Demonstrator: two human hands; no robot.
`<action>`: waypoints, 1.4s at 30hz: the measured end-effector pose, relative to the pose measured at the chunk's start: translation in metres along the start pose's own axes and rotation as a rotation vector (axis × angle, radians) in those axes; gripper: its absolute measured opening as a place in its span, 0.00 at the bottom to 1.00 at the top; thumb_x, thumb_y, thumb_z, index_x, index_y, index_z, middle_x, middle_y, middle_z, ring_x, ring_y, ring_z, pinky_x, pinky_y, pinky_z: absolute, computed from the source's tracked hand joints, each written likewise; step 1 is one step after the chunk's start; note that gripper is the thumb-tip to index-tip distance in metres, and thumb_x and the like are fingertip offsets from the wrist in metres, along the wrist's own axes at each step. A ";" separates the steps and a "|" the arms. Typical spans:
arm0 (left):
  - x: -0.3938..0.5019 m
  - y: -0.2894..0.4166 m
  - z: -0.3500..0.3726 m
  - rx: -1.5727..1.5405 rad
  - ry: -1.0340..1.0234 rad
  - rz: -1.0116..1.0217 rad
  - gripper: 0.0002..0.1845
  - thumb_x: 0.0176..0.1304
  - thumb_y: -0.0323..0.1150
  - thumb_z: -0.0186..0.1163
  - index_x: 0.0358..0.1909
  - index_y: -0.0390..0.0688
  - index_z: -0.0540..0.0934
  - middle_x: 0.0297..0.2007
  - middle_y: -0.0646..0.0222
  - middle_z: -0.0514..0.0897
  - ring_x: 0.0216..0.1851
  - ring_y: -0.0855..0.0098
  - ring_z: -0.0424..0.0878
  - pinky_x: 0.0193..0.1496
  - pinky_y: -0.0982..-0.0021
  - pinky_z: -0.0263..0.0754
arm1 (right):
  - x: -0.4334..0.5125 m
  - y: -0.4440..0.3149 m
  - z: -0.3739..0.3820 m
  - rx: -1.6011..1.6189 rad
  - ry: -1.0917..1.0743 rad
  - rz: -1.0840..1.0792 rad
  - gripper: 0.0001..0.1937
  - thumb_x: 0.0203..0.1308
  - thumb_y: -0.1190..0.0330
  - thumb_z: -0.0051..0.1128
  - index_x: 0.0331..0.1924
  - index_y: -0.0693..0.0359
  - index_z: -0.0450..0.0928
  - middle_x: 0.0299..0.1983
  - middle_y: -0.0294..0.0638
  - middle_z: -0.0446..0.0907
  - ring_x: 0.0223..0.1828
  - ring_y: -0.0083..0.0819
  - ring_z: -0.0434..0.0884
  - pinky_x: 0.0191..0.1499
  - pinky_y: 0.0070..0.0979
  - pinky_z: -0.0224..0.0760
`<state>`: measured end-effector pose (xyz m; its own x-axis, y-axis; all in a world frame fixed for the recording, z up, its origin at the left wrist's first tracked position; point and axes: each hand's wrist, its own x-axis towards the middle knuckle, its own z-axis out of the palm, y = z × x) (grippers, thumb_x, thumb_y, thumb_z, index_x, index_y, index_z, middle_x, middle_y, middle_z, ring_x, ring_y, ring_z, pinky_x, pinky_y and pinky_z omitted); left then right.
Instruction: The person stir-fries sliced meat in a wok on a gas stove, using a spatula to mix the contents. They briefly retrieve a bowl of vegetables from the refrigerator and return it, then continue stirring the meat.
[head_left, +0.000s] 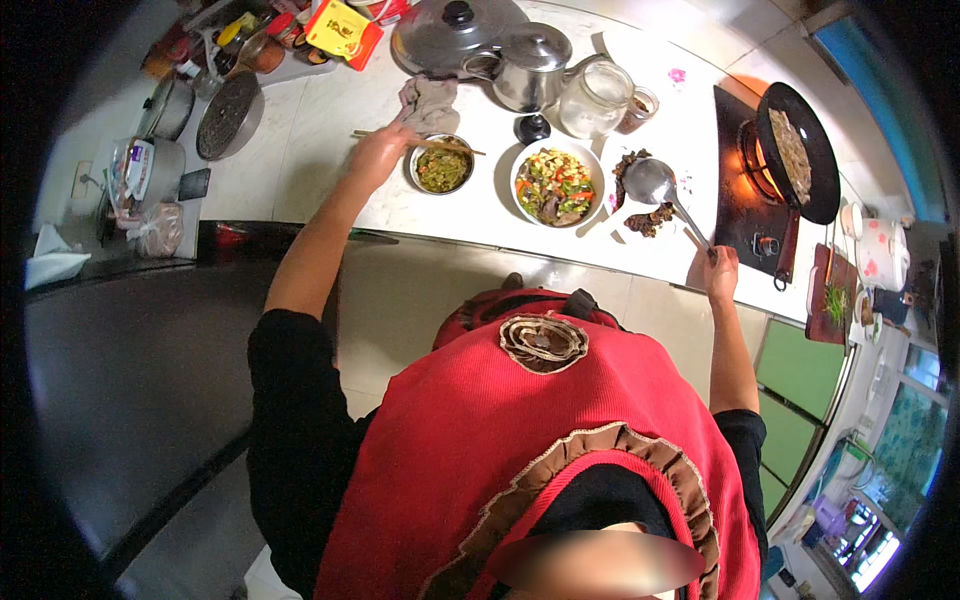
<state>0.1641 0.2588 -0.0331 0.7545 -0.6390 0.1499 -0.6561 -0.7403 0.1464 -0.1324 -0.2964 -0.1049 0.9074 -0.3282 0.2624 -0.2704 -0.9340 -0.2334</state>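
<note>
My left hand (381, 155) is closed on a pair of wooden chopsticks (454, 148), which reach across a small metal bowl (413, 171) of chopped green vegetables (441, 169). In my right hand (722, 271) is the handle of a metal ladle (649, 181). The ladle's head is over a white plate (616, 226) with dark brown food pieces (651, 222), partly hiding them; whether it touches them I cannot tell. Between the hands stands a white bowl (519, 204) of mixed chopped vegetables with red, green, yellow and dark pieces (556, 184).
A black wok (825, 165) with sliced food sits tilted on a lit gas burner (754, 161) at right. Behind the bowls are a grey cloth (429, 105), a steel pot (531, 71), a glass jar (596, 97) and a large lidded pan (435, 37). A cutting board (823, 319) holds chopped greens.
</note>
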 end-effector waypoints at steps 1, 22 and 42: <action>0.003 0.006 -0.007 0.042 -0.012 -0.011 0.09 0.49 0.25 0.58 0.33 0.40 0.71 0.36 0.61 0.75 0.36 0.60 0.77 0.34 0.65 0.73 | 0.000 0.000 0.000 -0.020 0.008 -0.014 0.10 0.40 0.77 0.55 0.31 0.63 0.69 0.32 0.47 0.71 0.39 0.46 0.71 0.44 0.35 0.65; 0.077 0.211 0.013 0.059 -0.411 0.229 0.11 0.57 0.28 0.44 0.40 0.33 0.69 0.29 0.52 0.80 0.33 0.55 0.80 0.32 0.58 0.74 | -0.083 -0.055 -0.058 0.518 0.118 0.617 0.10 0.56 0.65 0.53 0.31 0.65 0.73 0.20 0.36 0.70 0.23 0.20 0.66 0.27 0.21 0.63; 0.085 0.220 0.014 0.014 -0.415 0.241 0.22 0.52 0.46 0.58 0.37 0.36 0.71 0.27 0.54 0.79 0.32 0.55 0.78 0.33 0.58 0.71 | -0.046 -0.045 -0.227 1.029 0.599 0.691 0.12 0.59 0.71 0.45 0.46 0.66 0.70 0.22 0.32 0.69 0.16 0.15 0.64 0.16 0.13 0.55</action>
<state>0.0840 0.0385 -0.0015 0.5261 -0.8200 -0.2254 -0.8149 -0.5620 0.1422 -0.2352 -0.2709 0.1058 0.3402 -0.9340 0.1094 -0.0094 -0.1197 -0.9928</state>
